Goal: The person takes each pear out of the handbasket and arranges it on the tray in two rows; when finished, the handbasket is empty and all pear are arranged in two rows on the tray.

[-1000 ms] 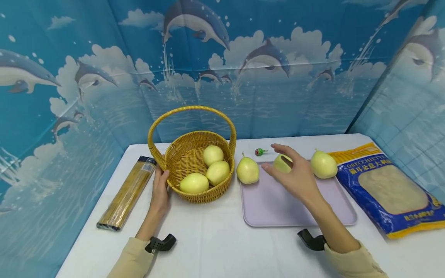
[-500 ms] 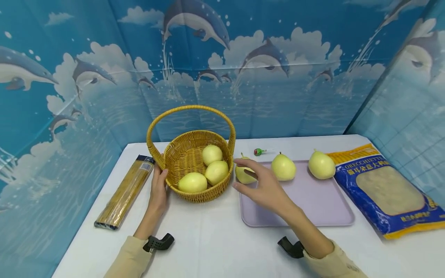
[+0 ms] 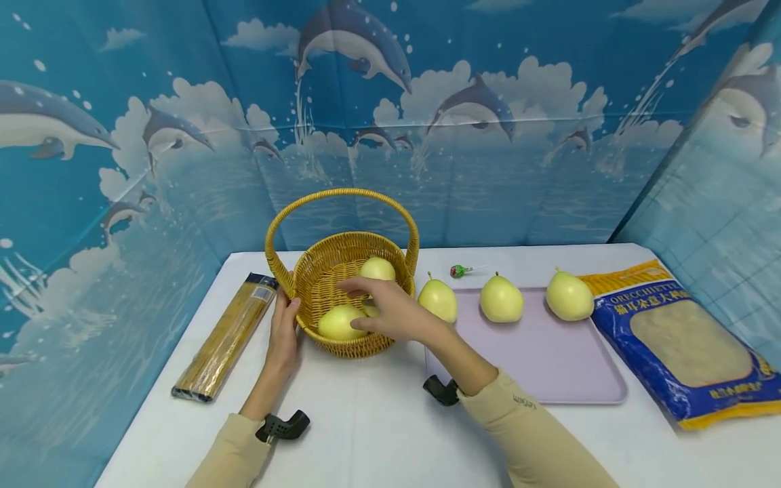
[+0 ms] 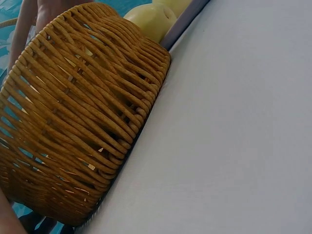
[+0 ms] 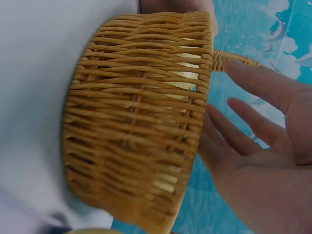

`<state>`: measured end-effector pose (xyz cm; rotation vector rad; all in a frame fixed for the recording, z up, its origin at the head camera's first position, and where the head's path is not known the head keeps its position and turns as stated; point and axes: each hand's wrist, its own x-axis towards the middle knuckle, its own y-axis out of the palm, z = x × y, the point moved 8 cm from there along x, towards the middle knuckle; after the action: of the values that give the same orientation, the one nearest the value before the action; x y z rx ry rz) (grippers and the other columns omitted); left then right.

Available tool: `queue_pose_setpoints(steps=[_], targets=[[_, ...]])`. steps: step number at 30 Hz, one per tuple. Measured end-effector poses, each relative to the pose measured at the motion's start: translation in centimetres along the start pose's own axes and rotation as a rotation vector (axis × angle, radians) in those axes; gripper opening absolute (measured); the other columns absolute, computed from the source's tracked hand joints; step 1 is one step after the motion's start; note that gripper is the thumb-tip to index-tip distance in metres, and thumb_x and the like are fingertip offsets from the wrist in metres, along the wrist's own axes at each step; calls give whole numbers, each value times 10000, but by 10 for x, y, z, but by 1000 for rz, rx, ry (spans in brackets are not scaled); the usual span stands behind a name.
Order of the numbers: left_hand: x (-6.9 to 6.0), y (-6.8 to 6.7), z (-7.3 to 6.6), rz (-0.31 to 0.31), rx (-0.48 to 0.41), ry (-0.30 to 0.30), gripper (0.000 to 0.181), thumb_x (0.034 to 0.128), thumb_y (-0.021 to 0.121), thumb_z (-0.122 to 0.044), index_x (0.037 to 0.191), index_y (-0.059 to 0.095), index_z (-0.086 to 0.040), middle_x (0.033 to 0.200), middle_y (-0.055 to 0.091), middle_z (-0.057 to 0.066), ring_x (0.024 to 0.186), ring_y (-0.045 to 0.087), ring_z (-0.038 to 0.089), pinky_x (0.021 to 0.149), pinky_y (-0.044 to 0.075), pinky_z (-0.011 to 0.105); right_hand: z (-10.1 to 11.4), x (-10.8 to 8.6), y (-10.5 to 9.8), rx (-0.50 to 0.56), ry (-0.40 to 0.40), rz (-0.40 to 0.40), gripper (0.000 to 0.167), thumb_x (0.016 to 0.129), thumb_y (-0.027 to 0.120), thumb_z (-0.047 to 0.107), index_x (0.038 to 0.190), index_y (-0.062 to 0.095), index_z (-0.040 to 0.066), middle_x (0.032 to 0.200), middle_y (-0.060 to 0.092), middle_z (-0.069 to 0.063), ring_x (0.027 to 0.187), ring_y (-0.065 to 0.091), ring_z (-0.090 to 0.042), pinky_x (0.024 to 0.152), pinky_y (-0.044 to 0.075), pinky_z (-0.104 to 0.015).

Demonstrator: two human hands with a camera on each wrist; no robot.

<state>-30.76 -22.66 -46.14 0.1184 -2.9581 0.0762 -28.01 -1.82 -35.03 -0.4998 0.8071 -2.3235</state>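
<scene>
On the left of the white table (image 3: 348, 427) lies a long, shiny, yellow-brown packet (image 3: 226, 339) with dark ends; its white label is too small to read. Next, the left hand (image 3: 282, 339) holds the side of a yellow woven basket (image 3: 344, 349), its thumb near the rim and its other fingers round the back. Three pale green pears (image 3: 338, 323) are in the basket. The right hand (image 3: 396, 310) is over them, fingers loose and spread, holding nothing. The right sleeve (image 3: 518, 423) has tiny writing I can't read. Three more pears (image 3: 502, 298) sit in a row along the back of a light purple tray (image 3: 525, 366). Behind it is a small green-and-red lollipop (image 3: 457, 271). Far right is a blue and yellow bag (image 3: 689, 339) that says "ORECCHIETTE", with yellow Chinese writing below.
</scene>
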Motion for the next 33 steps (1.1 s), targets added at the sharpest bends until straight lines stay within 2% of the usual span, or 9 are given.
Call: queue_pose_setpoints(steps=[8,12,16,23,28,33], targets=[[-1,1,-1,-7,-13,17,607,1128,375,-317,1700,174,-304,1745,227,-80,1608,219,131,1335,151,430,1,25,21,-169,64,280,662,918,773,-6,1531,532,70,1551,565,-98,1446,516,-281,1189,446,-426],[-1,0,-2,-11,-5,19,606,1127,378,-320,1699,179,-304,1747,224,-68,1612,214,145,1335,150,447,-1,33,24,-251,79,334,642,899,772,-17,1501,578,97,1500,605,-65,1381,565,-252,1139,484,-414],[-1,0,-2,-11,8,11,610,1127,377,-328,1701,173,-301,1745,221,-89,1609,211,129,1335,150,444,-4,39,29,-293,95,350,645,891,783,-6,1494,593,120,1477,620,-45,1346,587,-229,1109,504,-396],[-1,0,0,-12,34,-3,604,1125,376,-362,1694,173,-352,1728,236,-151,1591,235,75,1331,166,399,-6,40,36,-405,43,365,637,934,786,77,1525,555,133,1500,603,-37,1382,567,-234,1141,486,-398],[0,-1,0,-15,37,0,608,1125,370,-351,1698,167,-337,1738,218,-137,1598,221,88,1332,165,407,-7,41,36,-434,6,337,619,940,798,136,1514,568,148,1480,620,-13,1366,583,-214,1125,499,-373],[0,0,1,-11,0,5,611,1126,372,-325,1702,166,-315,1740,223,-126,1598,220,90,1333,152,409,-7,42,36,-461,-42,299,576,930,801,148,1471,604,127,1403,670,-15,1288,638,-211,1075,535,-347]])
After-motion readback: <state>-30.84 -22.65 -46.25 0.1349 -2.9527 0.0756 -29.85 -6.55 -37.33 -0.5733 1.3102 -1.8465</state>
